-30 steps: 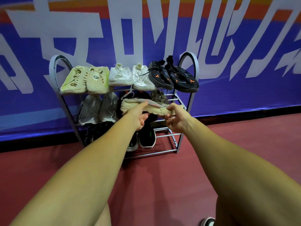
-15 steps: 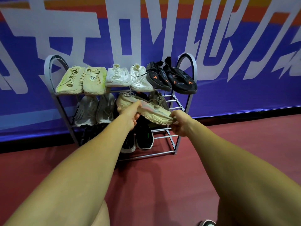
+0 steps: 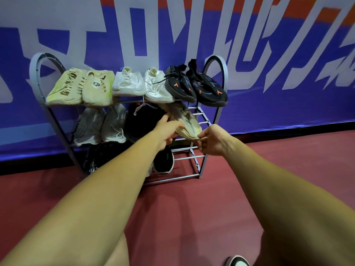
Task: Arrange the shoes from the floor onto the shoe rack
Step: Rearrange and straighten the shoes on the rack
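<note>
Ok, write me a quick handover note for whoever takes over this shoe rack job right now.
Left hand grips the beige sneaker at its side; right hand pinches its near end.
The sneaker is tilted at the right of the middle shelf of the shoe rack, not yet settled.
Done: six shoes on top, two grey-white sneakers middle left, black shoes on the bottom.
Left: seat this sneaker; check the black-and-white shoe tip at the frame's bottom edge, possibly worn.
</note>
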The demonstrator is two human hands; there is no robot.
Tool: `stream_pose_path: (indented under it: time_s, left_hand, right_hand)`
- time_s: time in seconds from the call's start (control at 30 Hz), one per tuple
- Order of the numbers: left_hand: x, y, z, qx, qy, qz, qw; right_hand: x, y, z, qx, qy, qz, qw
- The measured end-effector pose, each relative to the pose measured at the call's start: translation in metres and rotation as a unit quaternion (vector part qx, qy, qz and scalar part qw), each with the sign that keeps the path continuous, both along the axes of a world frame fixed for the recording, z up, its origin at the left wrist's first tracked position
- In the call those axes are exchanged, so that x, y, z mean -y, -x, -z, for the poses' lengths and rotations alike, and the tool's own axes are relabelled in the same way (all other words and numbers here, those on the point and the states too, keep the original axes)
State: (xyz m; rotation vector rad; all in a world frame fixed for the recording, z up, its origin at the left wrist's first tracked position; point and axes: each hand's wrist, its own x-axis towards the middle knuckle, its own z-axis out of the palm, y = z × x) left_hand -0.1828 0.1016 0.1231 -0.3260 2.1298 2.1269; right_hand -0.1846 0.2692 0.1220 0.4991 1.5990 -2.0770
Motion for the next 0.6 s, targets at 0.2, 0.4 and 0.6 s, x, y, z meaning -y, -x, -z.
stream_pose_path:
  time_s: [0.2, 0.4, 0.6]
  left_hand:
    - [-0.031, 0.011, 0.007, -0.043, 0.113, 0.001, 0.993]
    - [-0.057, 0.022, 0.014, -0.022, 0.099, 0.031, 0.994]
    - [-0.071, 0.033, 0.029, 0.006, 0.142, 0.039, 0.989]
  right_hand:
    - [-0.017, 0.011, 0.002, -0.006, -0.015, 0.035, 0.999]
    - [-0.031, 0.021, 0.005, -0.002, -0.012, 0.039, 0.999]
    - [-0.038, 0.03, 0.016, -0.005, -0.117, -0.002, 0.993]
